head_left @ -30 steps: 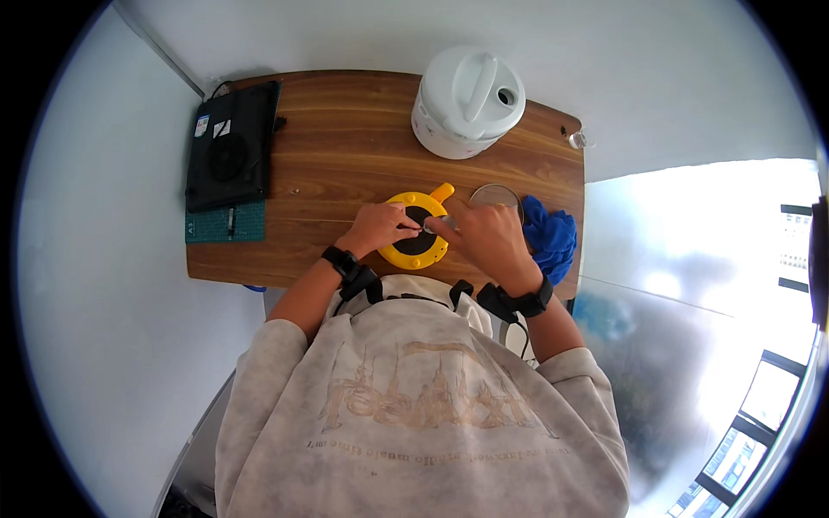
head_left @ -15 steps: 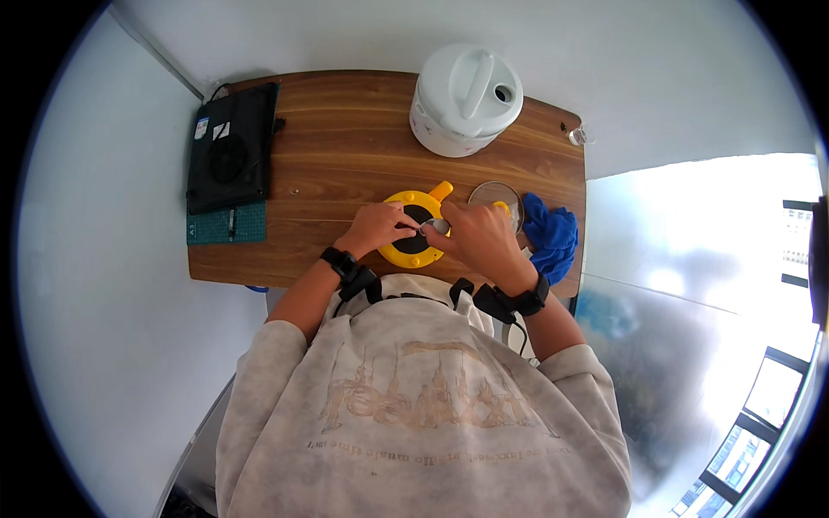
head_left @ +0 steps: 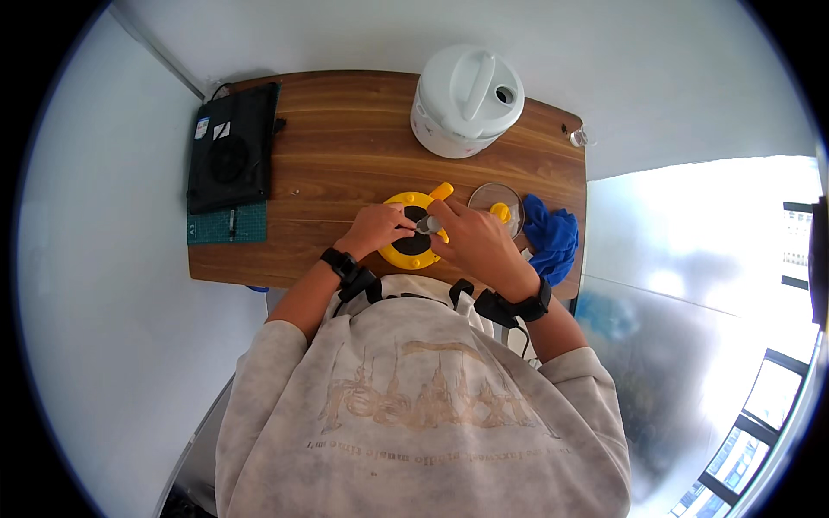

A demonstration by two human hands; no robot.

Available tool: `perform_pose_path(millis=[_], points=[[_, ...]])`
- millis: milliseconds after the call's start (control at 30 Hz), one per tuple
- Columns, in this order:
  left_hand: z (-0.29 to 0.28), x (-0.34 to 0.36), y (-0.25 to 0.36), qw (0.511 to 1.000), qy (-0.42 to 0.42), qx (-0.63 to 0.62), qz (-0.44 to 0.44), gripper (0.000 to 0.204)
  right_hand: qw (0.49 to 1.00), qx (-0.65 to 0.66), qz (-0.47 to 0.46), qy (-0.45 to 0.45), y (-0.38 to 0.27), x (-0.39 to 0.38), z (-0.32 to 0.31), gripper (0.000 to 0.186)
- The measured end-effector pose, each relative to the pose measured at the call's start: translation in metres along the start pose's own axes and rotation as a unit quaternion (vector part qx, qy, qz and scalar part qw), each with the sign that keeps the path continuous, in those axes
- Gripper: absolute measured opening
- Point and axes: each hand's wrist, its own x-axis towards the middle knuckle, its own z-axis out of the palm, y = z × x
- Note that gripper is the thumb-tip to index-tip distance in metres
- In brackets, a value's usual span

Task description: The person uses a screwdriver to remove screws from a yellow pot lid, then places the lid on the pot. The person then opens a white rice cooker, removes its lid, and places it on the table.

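A round yellow pan-like piece with a black middle and a stubby yellow handle lies near the table's front edge. Over its middle, my right hand has its fingers closed around a small grey, shiny, rounded piece; its exact kind is too small to make out. My left hand reaches in from the other side, fingertips pinched together at that piece's left edge. Whatever sits between the left fingertips is hidden. To the right of the pan lies a glass lid with a yellow knob.
A blue cloth is bunched beside the lid. Behind stands a large white lidded pot. At the left, a flat black appliance with a round vent rests over a green cutting mat. A small glass is at the back right corner.
My right hand has shifted slightly left and turned, with the grey piece tilting in its fingers. The lid's yellow knob shows more fully. My left hand has hardly moved.
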Motion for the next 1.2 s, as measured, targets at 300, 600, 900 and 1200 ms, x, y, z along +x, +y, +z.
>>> perform_pose_path(millis=[300, 600, 900, 1200], points=[[0.001, -0.001, -0.001, 1.000, 0.012, -0.008, 0.008, 0.014, 0.995, -0.068, 0.057, -0.053, -0.008, 0.006, -0.007, 0.035], [0.007, 0.001, -0.003, 0.999, 0.028, -0.028, 0.002, 0.014, 0.999, 0.049, -0.015, -0.010, -0.003, -0.005, -0.002, 0.023], [0.003, 0.000, -0.002, 1.000, 0.022, -0.014, 0.007, 0.017, 0.997, -0.069, -0.008, 0.030, 0.000, -0.004, 0.014, 0.023], [0.002, 0.000, -0.001, 1.000, 0.016, -0.015, 0.007, 0.014, 0.999, 0.052, 0.016, -0.009, -0.007, -0.006, -0.004, 0.034]])
